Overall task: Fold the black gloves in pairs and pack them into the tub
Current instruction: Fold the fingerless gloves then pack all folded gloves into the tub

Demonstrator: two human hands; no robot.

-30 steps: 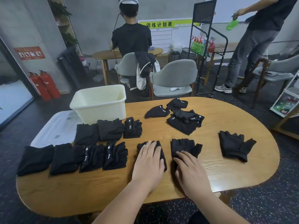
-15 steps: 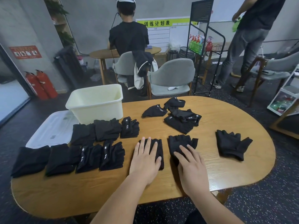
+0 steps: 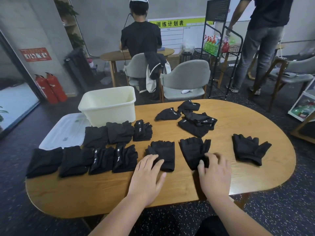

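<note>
Two black fingerless gloves lie flat side by side near the front of the wooden table (image 3: 255, 176). My left hand (image 3: 148, 174) rests its fingertips on the near left corner of the left glove (image 3: 163, 150). My right hand (image 3: 214, 174) pinches the near edge of the right glove (image 3: 192, 149) between thumb and curled fingers. The cream tub (image 3: 109, 109) stands at the back left with nothing visible inside. Several folded glove pairs (image 3: 102, 147) lie in two rows in front of it.
A loose pile of black gloves (image 3: 196, 120) lies at the back centre. Another glove (image 3: 247, 149) lies flat at the right. The tub's clear lid (image 3: 64, 132) lies at the left edge. Grey chairs, a wire rack and two people are behind the table.
Both hands slid back from lying flat on the two gloves to their near edges. My right fingers have curled onto the right glove's edge.
</note>
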